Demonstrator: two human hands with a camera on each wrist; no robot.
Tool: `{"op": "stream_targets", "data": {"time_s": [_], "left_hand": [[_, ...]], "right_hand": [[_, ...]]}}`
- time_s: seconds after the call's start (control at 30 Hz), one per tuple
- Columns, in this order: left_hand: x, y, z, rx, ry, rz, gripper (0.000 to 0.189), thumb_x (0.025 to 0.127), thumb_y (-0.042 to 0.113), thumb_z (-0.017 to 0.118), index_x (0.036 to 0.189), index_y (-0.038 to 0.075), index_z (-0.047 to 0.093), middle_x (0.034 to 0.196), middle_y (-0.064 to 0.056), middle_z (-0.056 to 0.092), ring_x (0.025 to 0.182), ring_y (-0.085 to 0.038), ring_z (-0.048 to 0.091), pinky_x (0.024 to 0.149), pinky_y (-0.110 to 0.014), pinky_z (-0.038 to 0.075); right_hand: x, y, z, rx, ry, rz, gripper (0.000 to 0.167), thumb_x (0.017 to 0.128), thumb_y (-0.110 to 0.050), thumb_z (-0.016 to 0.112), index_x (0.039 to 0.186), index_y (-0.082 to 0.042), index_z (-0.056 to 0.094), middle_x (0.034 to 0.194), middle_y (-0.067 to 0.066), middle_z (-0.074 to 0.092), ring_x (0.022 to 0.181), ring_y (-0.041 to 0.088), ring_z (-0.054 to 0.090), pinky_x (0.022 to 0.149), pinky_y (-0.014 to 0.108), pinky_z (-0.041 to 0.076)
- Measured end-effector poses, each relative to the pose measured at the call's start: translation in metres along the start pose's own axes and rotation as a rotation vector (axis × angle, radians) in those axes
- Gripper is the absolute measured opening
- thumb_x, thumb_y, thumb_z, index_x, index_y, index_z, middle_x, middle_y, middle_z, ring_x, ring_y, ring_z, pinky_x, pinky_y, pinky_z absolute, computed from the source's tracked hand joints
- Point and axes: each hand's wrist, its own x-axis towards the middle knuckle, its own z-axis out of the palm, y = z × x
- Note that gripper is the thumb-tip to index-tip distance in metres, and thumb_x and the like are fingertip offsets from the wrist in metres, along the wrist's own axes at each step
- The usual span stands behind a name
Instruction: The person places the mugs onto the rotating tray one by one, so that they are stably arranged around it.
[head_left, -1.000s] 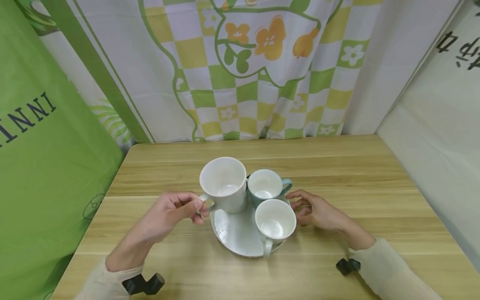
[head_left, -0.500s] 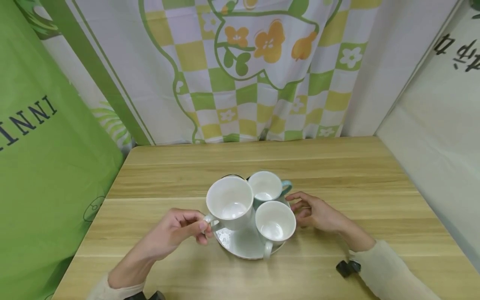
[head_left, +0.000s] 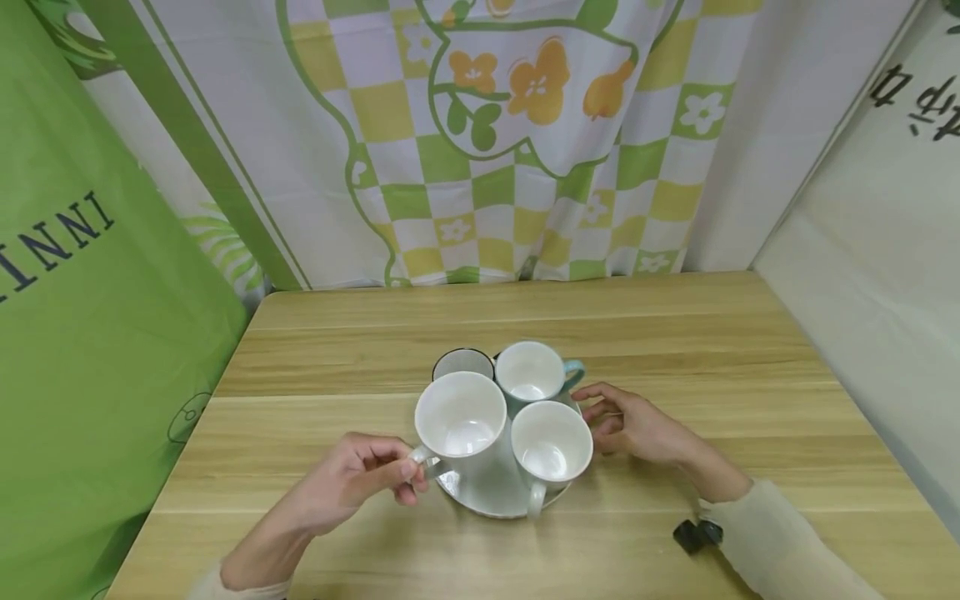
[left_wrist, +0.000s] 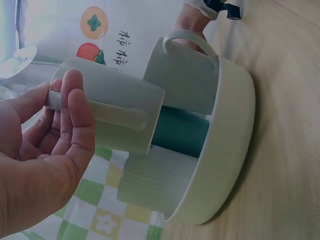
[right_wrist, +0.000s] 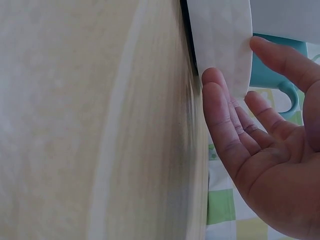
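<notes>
My left hand (head_left: 360,483) pinches the handle of a large white mug (head_left: 459,417) between thumb and fingers. The left wrist view shows that mug raised over a pale, high-sided dish (left_wrist: 232,135), its base close to the cups inside. Within the dish stand a teal mug (head_left: 527,372), a second white mug (head_left: 551,442) with its handle toward me, and a dark-rimmed cup (head_left: 462,362), partly hidden behind the held mug. My right hand (head_left: 637,427) rests its loosely bent fingertips against the right side of the dish, thumb by the rim in the right wrist view.
The dish stands on a wood-grain table (head_left: 337,333). A checked curtain (head_left: 495,192) hangs behind the table's far edge, with green cloth (head_left: 112,333) on the left and a pale cloth wall (head_left: 870,250) on the right.
My left hand has brought the large white mug nearer to me and slightly right, uncovering the dark-rimmed cup behind it. The right hand stays at the dish.
</notes>
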Motion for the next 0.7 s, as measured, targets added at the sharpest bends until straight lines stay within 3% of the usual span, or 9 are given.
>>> {"op": "stream_targets", "data": {"time_s": [0.2, 0.57, 0.7], "left_hand": [[-0.001, -0.011, 0.003, 0.003, -0.01, -0.012, 0.019, 0.101, 0.0, 0.052, 0.1, -0.014, 0.065, 0.093, -0.011, 0.073, 0.078, -0.006, 0.07, 0.074, -0.032, 0.061], [-0.004, -0.028, 0.003, -0.008, -0.022, -0.039, 0.02, 0.101, 0.002, 0.053, 0.1, -0.013, 0.066, 0.093, -0.008, 0.072, 0.079, -0.005, 0.069, 0.076, -0.03, 0.061], [-0.005, -0.036, 0.002, -0.013, -0.027, -0.053, 0.02, 0.101, 0.002, 0.053, 0.101, -0.014, 0.066, 0.094, -0.015, 0.073, 0.08, -0.005, 0.07, 0.077, -0.031, 0.061]], "right_hand": [[0.0, 0.0, 0.0, 0.001, -0.001, 0.003, 0.067, 0.087, -0.012, 0.078, 0.143, -0.003, 0.043, 0.124, 0.026, 0.061, 0.095, 0.026, 0.067, 0.075, 0.028, 0.059], [0.0, -0.003, 0.0, 0.01, -0.004, 0.009, 0.067, 0.087, -0.01, 0.077, 0.143, -0.002, 0.043, 0.124, 0.027, 0.061, 0.094, 0.026, 0.068, 0.075, 0.029, 0.059], [0.0, -0.002, 0.0, 0.017, -0.006, 0.012, 0.067, 0.086, -0.009, 0.077, 0.144, -0.002, 0.042, 0.124, 0.027, 0.061, 0.094, 0.027, 0.068, 0.074, 0.029, 0.059]]}}
